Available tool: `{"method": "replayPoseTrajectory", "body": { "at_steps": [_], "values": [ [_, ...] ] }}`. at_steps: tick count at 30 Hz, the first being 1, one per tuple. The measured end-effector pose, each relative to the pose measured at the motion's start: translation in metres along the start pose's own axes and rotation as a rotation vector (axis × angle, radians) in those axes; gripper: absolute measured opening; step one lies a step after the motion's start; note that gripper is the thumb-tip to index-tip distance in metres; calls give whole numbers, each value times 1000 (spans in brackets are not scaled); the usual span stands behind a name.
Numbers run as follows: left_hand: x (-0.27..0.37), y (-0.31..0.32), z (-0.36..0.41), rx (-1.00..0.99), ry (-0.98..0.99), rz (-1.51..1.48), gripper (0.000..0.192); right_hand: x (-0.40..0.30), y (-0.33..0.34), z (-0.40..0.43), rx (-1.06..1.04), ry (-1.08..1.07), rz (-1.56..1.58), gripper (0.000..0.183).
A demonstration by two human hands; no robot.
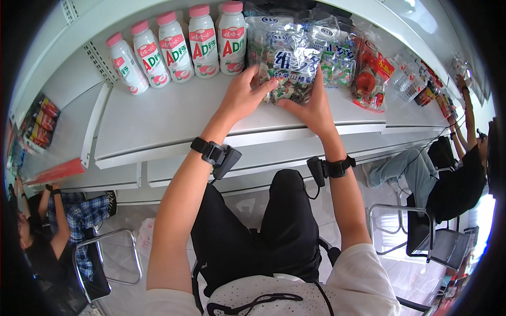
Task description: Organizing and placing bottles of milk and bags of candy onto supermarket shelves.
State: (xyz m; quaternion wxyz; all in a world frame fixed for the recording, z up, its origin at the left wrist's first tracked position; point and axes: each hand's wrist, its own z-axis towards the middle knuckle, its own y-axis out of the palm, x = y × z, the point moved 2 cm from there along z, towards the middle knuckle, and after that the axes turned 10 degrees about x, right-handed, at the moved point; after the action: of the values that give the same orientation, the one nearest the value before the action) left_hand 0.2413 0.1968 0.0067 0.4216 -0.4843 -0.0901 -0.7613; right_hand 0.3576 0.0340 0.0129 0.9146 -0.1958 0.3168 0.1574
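A clear plastic bag of individually wrapped snacks (290, 71) stands upright near the middle of a white metal shelf (166, 118). My left hand (245, 93) holds its left side, the thumb lying across its lower front. My right hand (314, 106) grips its right edge and lower corner. Similar snack bags (338, 59) stand behind it and to its right. Further right is a red-printed bag (371, 77). Left of my hands several white plastic drink bottles with pink caps (203, 43) stand in a row. The parts of my fingers behind the bag are hidden.
Packaged goods (411, 81) continue along the shelf to the right. Red packs (41, 122) stand on another shelf at far left. A lower shelf (253, 152) runs below. Seated people (456, 189) reach towards shelves at both sides, near metal-framed chairs (108, 256).
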Motion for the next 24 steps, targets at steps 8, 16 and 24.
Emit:
{"method": "replayPoseTrajectory", "body": {
  "at_steps": [8,16,24],
  "values": [
    [2,1,-1,4,35,-65,42,7,-7,-2,-55,125,77,109],
    [-2,6,-1,-29,-2,-59,36,24,-53,-15,53,154,-124,95],
    [-12,4,1,22,55,-38,32,49,-109,-16,180,73,-351,79]
  ]
}}
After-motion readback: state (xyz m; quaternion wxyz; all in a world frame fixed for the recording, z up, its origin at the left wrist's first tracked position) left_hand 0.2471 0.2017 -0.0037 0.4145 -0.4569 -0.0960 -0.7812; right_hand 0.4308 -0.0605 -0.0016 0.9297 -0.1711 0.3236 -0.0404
